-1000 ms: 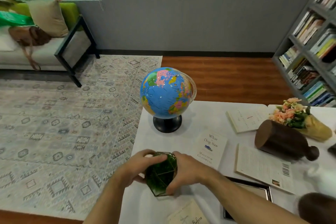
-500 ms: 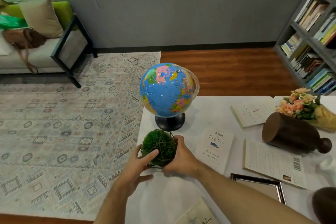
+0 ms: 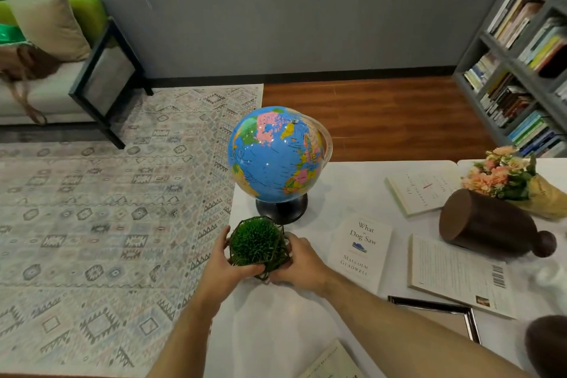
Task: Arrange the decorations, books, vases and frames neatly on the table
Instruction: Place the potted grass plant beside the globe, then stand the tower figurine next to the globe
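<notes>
A green grass ball in a dark wire cage (image 3: 257,243) stands upright at the white table's (image 3: 276,325) left edge, just in front of the globe (image 3: 276,154). My left hand (image 3: 225,267) cups its left side and my right hand (image 3: 299,264) its right side. To the right lie the "What the Dog Saw" book (image 3: 359,248), two more books (image 3: 421,191) (image 3: 460,275), a dark wooden vase (image 3: 487,224) on its side, a flower bouquet (image 3: 509,176) and a silver picture frame (image 3: 441,317).
Another book (image 3: 333,362) pokes in at the near table edge and a dark round object (image 3: 549,347) sits at the lower right. A patterned rug (image 3: 101,209) covers the floor left of the table. A sofa (image 3: 52,77) stands far left, a bookshelf (image 3: 524,64) far right.
Both hands carried the grass ball away from me, turned it upright, and set it close in front of the globe's base. The view shifted slightly forward.
</notes>
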